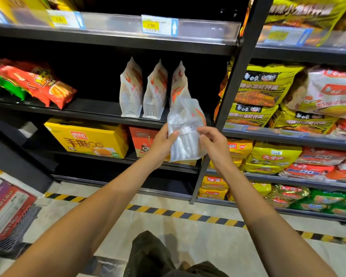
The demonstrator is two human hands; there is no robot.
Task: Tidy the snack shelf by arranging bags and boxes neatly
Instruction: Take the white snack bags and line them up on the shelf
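Snack bags and boxes fill a dark shelf unit (108, 111), and one white pouch (185, 132) is up in the air in front of it, held by both hands just below the middle shelf's edge.

Far left, by the floor, a basket (10, 220) holds flat packs. Above it, on the middle shelf, red bags (46, 86) lie slanted over green bags (0, 86). One level down sits a yellow box (90, 139) with a red box (143, 142) just beside it, partly hidden by the left hand.

Toward the centre of the middle shelf, three white pouches (131, 90) stand upright in a row, close together; the third is partly covered by the held pouch. A price tag (158, 25) reading 2.90 hangs on the rail above.

The left hand (161, 144) grips the held pouch along its left side, thumb across the front. The right hand (214, 144) pinches its right edge with curled fingers. The pouch is roughly upright, its printed back facing out.

Right of the black post (226, 108), yellow noodle bags (264, 90) are stacked over several shelves, with white and orange bags (332, 90) further right. Yellow-black tape (180, 213) runs along the floor.
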